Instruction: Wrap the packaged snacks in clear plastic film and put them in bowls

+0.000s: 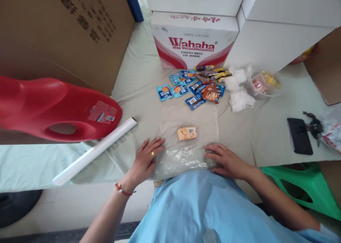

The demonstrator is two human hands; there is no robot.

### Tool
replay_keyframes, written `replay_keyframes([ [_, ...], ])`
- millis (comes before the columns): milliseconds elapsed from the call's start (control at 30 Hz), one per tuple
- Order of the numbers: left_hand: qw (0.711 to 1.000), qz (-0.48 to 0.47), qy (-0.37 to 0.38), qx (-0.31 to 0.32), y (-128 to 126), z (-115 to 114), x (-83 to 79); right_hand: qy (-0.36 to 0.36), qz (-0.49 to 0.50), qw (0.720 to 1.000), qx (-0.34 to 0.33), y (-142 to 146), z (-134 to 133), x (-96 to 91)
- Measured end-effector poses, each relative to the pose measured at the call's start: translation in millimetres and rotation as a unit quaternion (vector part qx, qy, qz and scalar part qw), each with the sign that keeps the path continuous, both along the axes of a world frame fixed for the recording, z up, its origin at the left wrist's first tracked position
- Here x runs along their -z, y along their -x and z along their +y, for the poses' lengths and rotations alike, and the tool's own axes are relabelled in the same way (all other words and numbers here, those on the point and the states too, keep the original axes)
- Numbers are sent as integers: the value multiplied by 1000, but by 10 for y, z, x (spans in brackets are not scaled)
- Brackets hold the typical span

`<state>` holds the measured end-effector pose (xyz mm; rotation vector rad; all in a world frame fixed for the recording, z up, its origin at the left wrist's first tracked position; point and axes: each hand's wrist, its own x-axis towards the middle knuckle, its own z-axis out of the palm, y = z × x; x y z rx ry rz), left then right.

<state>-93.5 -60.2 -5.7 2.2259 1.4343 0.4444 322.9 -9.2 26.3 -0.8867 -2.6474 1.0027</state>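
Note:
A sheet of clear plastic film or a flat bag (183,159) lies on the cloth in front of me; which of the two I cannot tell. On it rests a small orange-yellow snack packet (187,133) with a white barcode label. My left hand (147,156), wearing a gold ring, lies open at the plastic's left edge with fingers stretched out. Over the right edge, my right hand (225,160) is flat and open, fingertips touching the plastic. Beyond the plastic sits a loose pile of snack packets: light blue ones (164,92), dark blue ones (195,101) and a brown one (211,92).
A white roll (96,150) and a red jug (61,108) lie left, beside a large cardboard box (66,33). A Wahaha carton (195,40) stands behind. White bundles (241,99), a clear tub (266,90), a phone (299,136) and keys (315,125) are right. A green stool (317,189) stands below.

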Motion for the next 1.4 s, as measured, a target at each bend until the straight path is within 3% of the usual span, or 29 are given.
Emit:
replay_keyframes([
  [133,1000,14,-2,3,24,54,23,-32,26,998,52,58,-30,121],
  [267,999,-30,1,-31,-77,266,-84,48,80,993,68,174,244,-50],
  [367,993,-77,11,-92,-135,500,-150,111,80,984,114,241,580,-179],
  [433,983,-65,10,-170,-151,675,-146,121,41,978,167,273,819,-192],
  [500,963,-29,-2,-269,-151,824,-120,84,-40,973,211,291,1035,-179],
  [567,932,-4,-35,-360,-154,901,-114,-3,-121,965,234,306,1203,-194],
  [700,878,-3,-183,-442,-286,767,-264,-120,-121,960,221,438,1408,-363],
  [767,874,-2,-259,-411,-457,628,-391,-138,-96,969,183,611,1498,-440],
  [833,908,-4,-284,-309,-685,526,-489,-154,-94,974,137,850,1604,-450],
  [900,944,12,-265,-196,-923,500,-517,-165,-108,974,111,1113,1711,-389],
  [967,966,45,-216,-137,-1119,545,-472,-169,-134,971,102,1346,1800,-288],
  [1133,983,112,-119,-88,-1306,673,-254,-119,-211,966,92,1605,1900,-167],
  [1267,982,109,-117,-97,-1319,664,-172,-106,-165,977,89,1525,1808,-355],
  [1400,984,45,-132,-110,-1305,663,-89,-138,-116,983,34,1344,1454,-554],
])
